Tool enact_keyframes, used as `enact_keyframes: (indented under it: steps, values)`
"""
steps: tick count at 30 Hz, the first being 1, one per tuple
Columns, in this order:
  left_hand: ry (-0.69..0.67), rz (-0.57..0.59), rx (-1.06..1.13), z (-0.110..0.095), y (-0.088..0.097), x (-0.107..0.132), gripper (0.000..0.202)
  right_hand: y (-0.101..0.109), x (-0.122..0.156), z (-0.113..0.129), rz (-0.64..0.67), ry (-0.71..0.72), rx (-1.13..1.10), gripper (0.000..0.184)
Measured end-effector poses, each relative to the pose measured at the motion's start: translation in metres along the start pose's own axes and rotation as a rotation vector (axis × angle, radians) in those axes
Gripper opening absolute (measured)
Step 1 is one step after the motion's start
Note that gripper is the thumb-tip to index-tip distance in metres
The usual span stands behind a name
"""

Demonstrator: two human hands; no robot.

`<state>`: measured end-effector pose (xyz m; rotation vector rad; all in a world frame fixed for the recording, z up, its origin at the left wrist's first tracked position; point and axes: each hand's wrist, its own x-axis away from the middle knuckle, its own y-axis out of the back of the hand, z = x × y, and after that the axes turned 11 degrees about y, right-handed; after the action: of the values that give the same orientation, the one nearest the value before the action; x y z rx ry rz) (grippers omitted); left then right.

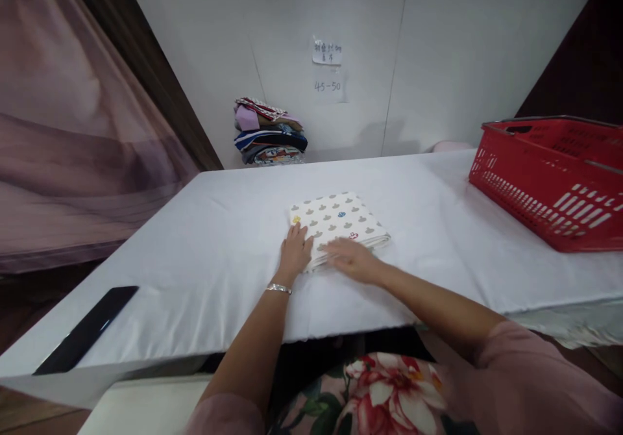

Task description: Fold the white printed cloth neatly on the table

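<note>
A folded white cloth (pixel 335 217) with a small grey print and a few coloured motifs lies flat in the middle of the white-covered table. At its left edge rests my left hand (pixel 295 251), fingers stretched out over the fabric, a silver bracelet at the wrist. My right hand (pixel 353 260) lies on the near folded edge, fingers extended and slightly blurred. Neither hand grips the cloth. Folded layers show along its near and right edge; the part under my fingers is hidden.
A red plastic basket (pixel 549 188) stands on the table at the right. Several folded fabrics (pixel 270 133) are stacked beyond the far edge by the wall. A flat black object (pixel 87 330) lies near the left edge. A pink curtain (pixel 73 117) hangs at the left.
</note>
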<state>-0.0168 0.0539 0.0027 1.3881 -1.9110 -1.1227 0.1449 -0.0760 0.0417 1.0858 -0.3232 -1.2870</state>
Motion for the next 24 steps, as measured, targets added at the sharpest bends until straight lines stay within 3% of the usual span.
enact_keyframes:
  steps: [2,4,7,10,17,21,24]
  values:
    - [0.005,-0.013,0.01,0.001,-0.002,0.002,0.043,0.025,0.0,-0.023,-0.098,-0.107,0.088,0.041]
    - [0.008,-0.024,0.017,0.001,-0.002,0.003,0.042,0.045,-0.003,-0.05,-0.111,-0.221,0.16,0.046]
    - [0.012,-0.037,0.027,0.0,-0.002,0.003,0.042,0.058,-0.005,-0.088,0.03,-0.434,0.213,0.057]
    - [0.018,-0.025,0.023,-0.001,-0.003,0.004,0.044,0.053,0.003,-0.111,0.128,-0.59,0.153,0.063]
    - [0.047,0.046,-0.094,-0.01,0.014,-0.002,0.04,0.053,0.009,-0.13,0.047,-0.608,-0.048,0.074]
    - [0.055,-0.041,-0.148,-0.026,0.025,-0.02,0.046,0.058,-0.014,-0.142,-0.083,-0.644,-0.065,0.076]
    - [0.063,-0.052,-0.177,-0.032,0.021,-0.034,0.051,0.055,-0.039,-0.153,-0.114,-0.663,-0.027,0.075]
